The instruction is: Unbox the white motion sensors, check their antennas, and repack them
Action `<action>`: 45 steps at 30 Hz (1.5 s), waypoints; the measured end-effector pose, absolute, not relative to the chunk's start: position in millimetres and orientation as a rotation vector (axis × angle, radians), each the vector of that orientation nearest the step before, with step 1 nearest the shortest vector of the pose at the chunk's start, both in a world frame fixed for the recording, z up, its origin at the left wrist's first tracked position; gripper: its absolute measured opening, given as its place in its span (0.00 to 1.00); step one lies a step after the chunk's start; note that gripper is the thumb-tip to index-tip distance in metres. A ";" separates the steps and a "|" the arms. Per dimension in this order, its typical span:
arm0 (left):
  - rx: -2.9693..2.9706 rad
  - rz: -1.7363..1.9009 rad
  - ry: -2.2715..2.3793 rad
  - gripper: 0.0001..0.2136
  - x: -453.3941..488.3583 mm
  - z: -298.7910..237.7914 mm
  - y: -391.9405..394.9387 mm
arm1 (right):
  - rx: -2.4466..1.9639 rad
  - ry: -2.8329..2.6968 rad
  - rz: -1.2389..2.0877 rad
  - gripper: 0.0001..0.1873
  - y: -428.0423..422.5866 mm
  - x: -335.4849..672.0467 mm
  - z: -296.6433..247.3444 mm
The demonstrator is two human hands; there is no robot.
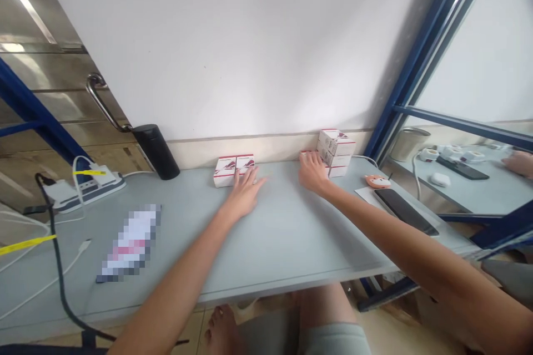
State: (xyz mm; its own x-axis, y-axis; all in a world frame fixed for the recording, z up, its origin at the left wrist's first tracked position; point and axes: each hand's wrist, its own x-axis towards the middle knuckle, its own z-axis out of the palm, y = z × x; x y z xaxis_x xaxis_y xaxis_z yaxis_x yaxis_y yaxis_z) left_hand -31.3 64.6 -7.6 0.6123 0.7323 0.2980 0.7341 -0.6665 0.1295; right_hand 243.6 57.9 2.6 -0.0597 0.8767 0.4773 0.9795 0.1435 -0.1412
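Observation:
My left hand (245, 193) lies flat on the pale grey desk (287, 238), its spread fingertips against two white boxes with red markings (233, 171) lying side by side. My right hand (312, 172) rests with its fingers on the lowest part of a stack of similar white boxes (336, 150) near the wall. The stack stands to the right of the pair, and neither hand lifts a box.
A black bottle (157, 151) stands by the wall at left. Nearby are a power strip (89, 188), loose cables and a pixelated flat item (129, 243). At right lie an orange animal-shaped mouse (378, 180) and a black phone (406, 212). A blue frame (420, 61) stands beyond them.

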 end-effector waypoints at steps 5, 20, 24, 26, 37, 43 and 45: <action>-2.746 -0.532 -1.310 0.28 -42.6 -0.8 71.7 | -1.802 -1.958 -0.176 0.34 52.3 254.0 -5.6; -2.591 -0.714 -1.513 0.23 -93.2 -9.1 106.6 | -1.200 -1.493 0.505 0.18 40.4 267.1 -1.5; -2.619 -1.028 -1.390 0.20 -52.9 -2.1 79.0 | -0.988 -1.047 1.069 0.29 34.2 254.8 10.5; -2.743 -1.350 -1.413 0.22 -22.9 -0.3 58.1 | -0.897 -0.953 1.309 0.33 28.7 244.9 12.3; -2.974 -1.647 -1.265 0.45 13.0 -5.5 14.9 | -0.886 -1.435 1.010 0.18 -8.6 210.9 21.4; -2.868 -1.377 -0.632 0.48 18.7 -4.3 11.9 | -1.107 -1.229 0.898 0.30 -4.0 222.5 38.8; -2.719 -1.347 -0.498 0.45 20.1 -2.0 11.4 | -1.127 -1.168 1.108 0.28 -5.3 223.0 44.8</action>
State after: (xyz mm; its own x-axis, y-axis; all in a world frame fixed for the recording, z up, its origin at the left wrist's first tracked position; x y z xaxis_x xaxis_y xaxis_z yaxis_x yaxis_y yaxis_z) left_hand 20.1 11.4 -2.0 0.5645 0.2568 0.7845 0.3151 -0.9454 0.0827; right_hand 223.0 -5.3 44.8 0.0705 0.9924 0.1011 -0.0486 0.1046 -0.9933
